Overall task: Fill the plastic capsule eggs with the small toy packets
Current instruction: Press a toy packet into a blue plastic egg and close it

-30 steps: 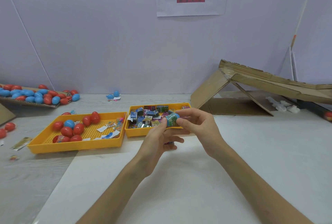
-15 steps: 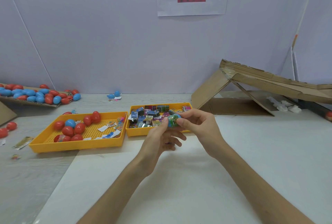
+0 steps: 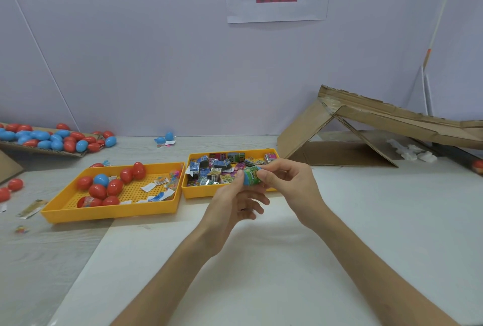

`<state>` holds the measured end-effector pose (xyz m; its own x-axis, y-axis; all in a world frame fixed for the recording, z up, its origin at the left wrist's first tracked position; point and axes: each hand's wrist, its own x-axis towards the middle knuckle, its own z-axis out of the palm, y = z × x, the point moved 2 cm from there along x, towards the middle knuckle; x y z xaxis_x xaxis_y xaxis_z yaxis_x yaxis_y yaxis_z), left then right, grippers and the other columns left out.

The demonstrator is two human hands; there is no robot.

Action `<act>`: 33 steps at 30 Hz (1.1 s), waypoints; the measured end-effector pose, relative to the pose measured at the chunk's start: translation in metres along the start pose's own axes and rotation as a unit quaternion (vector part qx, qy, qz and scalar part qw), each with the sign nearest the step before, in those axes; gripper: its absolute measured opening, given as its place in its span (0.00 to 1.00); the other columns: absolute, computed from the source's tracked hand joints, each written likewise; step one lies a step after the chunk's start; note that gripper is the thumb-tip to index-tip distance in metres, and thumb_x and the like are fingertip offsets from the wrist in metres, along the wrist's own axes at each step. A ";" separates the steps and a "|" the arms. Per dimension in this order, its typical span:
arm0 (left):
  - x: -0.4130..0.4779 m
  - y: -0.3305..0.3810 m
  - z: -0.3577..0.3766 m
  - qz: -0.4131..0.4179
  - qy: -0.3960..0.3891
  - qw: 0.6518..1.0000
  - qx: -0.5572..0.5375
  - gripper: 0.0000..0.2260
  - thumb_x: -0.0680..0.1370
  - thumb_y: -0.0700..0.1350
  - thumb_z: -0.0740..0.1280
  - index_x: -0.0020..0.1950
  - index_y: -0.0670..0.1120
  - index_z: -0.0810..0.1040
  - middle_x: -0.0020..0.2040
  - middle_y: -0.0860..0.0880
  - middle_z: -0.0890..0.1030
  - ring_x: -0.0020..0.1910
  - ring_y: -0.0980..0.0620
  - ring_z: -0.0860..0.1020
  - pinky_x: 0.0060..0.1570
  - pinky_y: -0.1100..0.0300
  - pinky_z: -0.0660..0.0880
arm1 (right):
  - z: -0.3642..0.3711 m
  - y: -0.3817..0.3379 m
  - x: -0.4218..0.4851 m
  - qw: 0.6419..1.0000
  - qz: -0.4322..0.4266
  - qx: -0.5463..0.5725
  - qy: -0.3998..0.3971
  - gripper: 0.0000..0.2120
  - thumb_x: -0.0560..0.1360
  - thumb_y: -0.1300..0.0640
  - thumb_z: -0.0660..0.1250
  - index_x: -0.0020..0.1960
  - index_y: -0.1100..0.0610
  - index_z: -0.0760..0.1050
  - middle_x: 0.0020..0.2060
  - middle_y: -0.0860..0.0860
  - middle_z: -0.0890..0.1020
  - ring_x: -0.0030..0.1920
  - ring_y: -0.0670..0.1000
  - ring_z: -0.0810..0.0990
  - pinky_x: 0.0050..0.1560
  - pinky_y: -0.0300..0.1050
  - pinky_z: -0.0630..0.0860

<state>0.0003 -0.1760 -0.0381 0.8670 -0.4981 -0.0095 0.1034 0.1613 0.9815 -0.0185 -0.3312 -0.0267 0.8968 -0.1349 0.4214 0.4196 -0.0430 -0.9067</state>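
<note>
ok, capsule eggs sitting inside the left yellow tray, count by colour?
Red capsule eggs: 7 (the front-left one is partly hidden but still counted)
Blue capsule egg: 1
Total in the perforated yellow tray: 8
</note>
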 end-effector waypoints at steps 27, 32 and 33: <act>0.003 -0.006 -0.004 -0.014 -0.030 0.998 -0.045 0.28 0.80 0.64 0.55 0.42 0.46 0.86 0.43 0.43 0.83 0.37 0.50 0.80 0.39 0.60 0.76 | 0.002 -0.003 0.000 1.000 -0.002 0.017 -0.011 0.10 0.69 0.56 0.74 0.50 0.57 0.85 0.48 0.57 0.86 0.51 0.54 0.86 0.52 0.44 0.81; 0.003 -0.008 -0.004 -0.014 -0.040 0.998 -0.051 0.28 0.78 0.65 0.56 0.43 0.45 0.85 0.43 0.43 0.83 0.37 0.50 0.80 0.38 0.60 0.76 | 0.001 -0.004 -0.001 1.000 -0.005 0.022 -0.014 0.09 0.70 0.56 0.74 0.50 0.55 0.85 0.47 0.56 0.87 0.50 0.53 0.86 0.52 0.42 0.80; 0.003 -0.008 -0.004 -0.013 -0.042 0.998 -0.051 0.28 0.79 0.65 0.55 0.44 0.45 0.85 0.43 0.43 0.83 0.37 0.50 0.79 0.38 0.60 0.76 | 0.002 -0.003 -0.001 1.000 -0.005 0.023 -0.015 0.09 0.70 0.56 0.74 0.50 0.55 0.85 0.47 0.55 0.87 0.50 0.52 0.86 0.51 0.42 0.80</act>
<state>0.0047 -0.1752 -0.0464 0.8201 -0.5720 -0.0148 0.1781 0.2307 0.9566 -0.0203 -0.3294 -0.0240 0.8963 -0.1058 0.4306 0.4332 0.0018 -0.9013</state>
